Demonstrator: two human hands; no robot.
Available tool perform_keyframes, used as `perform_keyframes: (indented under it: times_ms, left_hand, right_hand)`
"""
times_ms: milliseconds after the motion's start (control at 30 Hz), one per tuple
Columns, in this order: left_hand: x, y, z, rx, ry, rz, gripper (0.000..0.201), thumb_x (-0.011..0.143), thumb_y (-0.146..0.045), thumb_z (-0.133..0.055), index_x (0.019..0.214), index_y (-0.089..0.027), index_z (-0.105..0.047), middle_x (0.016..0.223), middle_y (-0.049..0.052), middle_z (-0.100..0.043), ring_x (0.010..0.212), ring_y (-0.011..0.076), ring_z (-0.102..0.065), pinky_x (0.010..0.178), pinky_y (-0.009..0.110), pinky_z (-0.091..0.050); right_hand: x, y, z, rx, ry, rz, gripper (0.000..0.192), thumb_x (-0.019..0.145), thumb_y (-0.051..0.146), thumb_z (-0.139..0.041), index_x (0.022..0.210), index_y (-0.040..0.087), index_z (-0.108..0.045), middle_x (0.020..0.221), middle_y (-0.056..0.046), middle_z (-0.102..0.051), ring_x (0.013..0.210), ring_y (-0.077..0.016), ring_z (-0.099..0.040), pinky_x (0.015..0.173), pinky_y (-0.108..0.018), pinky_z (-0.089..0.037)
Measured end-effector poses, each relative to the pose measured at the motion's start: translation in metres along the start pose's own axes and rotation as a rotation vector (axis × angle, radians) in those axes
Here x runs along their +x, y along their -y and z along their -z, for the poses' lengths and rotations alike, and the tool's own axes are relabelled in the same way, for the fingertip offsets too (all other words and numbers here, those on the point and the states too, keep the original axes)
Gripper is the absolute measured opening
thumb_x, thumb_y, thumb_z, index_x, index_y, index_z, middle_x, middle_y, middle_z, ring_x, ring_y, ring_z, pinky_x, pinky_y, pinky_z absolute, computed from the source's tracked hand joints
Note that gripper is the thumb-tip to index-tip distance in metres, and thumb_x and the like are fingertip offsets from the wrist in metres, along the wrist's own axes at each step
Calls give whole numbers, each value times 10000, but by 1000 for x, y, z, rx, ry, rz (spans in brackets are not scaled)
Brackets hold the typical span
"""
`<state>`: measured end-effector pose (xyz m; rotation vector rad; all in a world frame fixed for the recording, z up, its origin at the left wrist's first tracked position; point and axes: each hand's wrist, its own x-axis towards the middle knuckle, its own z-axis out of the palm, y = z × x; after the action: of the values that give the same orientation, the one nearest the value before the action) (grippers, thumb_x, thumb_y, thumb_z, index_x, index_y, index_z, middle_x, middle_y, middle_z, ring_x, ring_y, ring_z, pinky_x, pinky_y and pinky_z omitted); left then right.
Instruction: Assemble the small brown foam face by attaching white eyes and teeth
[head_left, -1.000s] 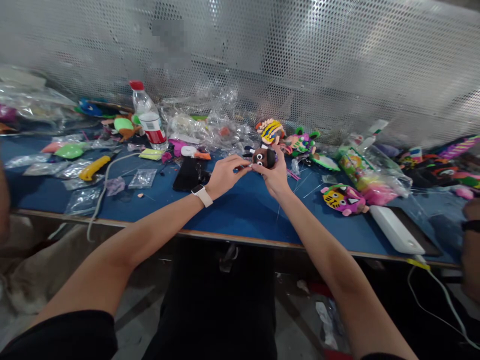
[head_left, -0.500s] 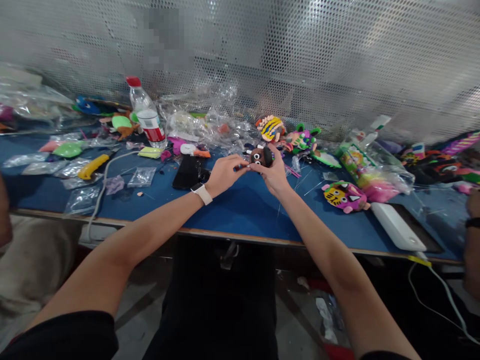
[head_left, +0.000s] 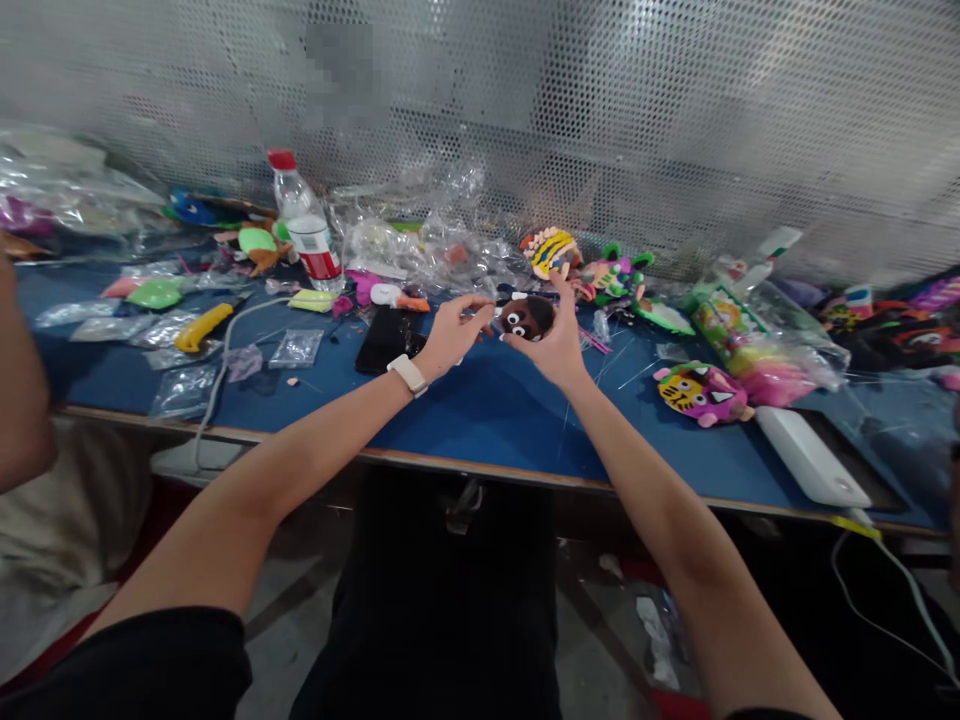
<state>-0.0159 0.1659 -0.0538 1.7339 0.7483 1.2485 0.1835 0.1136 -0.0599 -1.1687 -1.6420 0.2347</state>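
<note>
**Cupping a brown clay face over the blue table**

Holding a brown clay figure (head_left: 527, 316) in the right hand (head_left: 556, 345), fingers curled around its right and near sides, white eyes showing toward the camera. Pinching at its left edge with the left hand (head_left: 452, 334), fingertips together, white watch (head_left: 408, 374) on the wrist. Hovering above the blue table (head_left: 480, 415), near a black phone (head_left: 386, 340) to the left; plastic bottle (head_left: 304, 224) far left, pink tiger figure (head_left: 701, 392) right.
</note>
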Motion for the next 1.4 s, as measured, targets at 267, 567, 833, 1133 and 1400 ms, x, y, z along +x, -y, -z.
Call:
perform_keyframes:
  times_ms: [267,567,833,1133,1400]
  left_hand:
    - [1,2,2,20,87,-72,245,976,-396,-705,852,-190,-750,738,36,-734,655,136,-680,638,280,-540]
    - [-1,-2,2,25,132,-60,250,972,-403,-713,857,-182,-740,718,31,-721,607,111,-637,596,256,-500]
    - [-2,0,1,84,105,-57,232,1007,-378,-632,887,-195,-710,773,28,-726,633,132,-670,641,278,-526]
    - [4,-3,17,444,198,-172,424,1107,-399,-428,833,-188,-674,793,66,-720,707,177,-652,725,333,-505]
    - [21,0,62,899,527,-362,246,977,-311,-531,889,-198,-731,915,85,-728,857,227,-664,864,367,-495]
  right_hand:
    - [-1,5,-1,-14,21,6,1284,785,822,-748,1720,327,-22,1662,-202,-428,1296,-381,-671,1086,-659,-577]
    - [0,12,3,-89,39,-8,1279,775,789,-789,1722,285,-93,1659,-210,-440,1375,-415,-620,1154,-669,-518]
    - [-3,18,-1,23,75,-83,1310,732,801,-807,1715,269,-124,1518,-202,-574,1317,-416,-657,1123,-657,-546]
    - [3,16,34,192,467,-256,1194,666,610,-947,1648,248,-373,1489,-170,-643,1269,-399,-700,1114,-595,-585]
    - [1,11,37,-179,565,-237,601,1003,763,-528,1154,228,-757,1162,-134,-791,1014,-332,-751,939,-524,-605]
